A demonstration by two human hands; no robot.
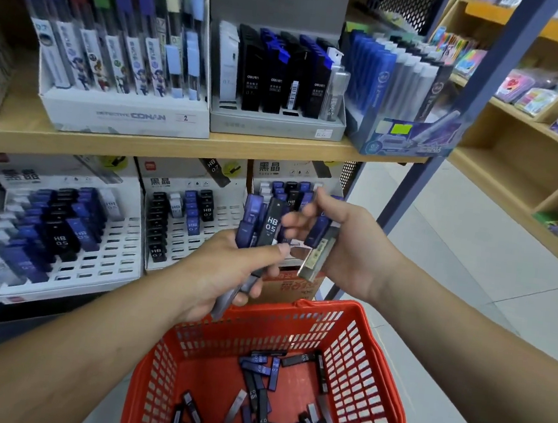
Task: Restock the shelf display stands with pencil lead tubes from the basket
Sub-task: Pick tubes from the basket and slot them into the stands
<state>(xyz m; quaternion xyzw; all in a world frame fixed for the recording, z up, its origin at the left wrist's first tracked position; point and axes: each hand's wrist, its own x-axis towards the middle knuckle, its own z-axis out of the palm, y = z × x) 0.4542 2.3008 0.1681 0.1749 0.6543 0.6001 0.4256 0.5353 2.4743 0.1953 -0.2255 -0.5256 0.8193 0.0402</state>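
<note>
Left hand (226, 274) clamps a fan of pencil lead tubes (264, 225), right hand (349, 253) pinches others — likely light, rigid, slick; grip mid-barrel.

One wide head-worn view looks forward and down, close above the left hand (226, 271) and right hand (352, 250), display stands (178, 235) beyond them, basket (329, 311) beneath.

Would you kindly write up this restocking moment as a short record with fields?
left hand: grips a bunch of tubes, blue and black, front one marked HB 0.5
right hand: holds two tubes, one blue, one clear
basket: red, below the hands, loose tubes on its floor
stands: white, on the lower shelf, many slots empty
</note>
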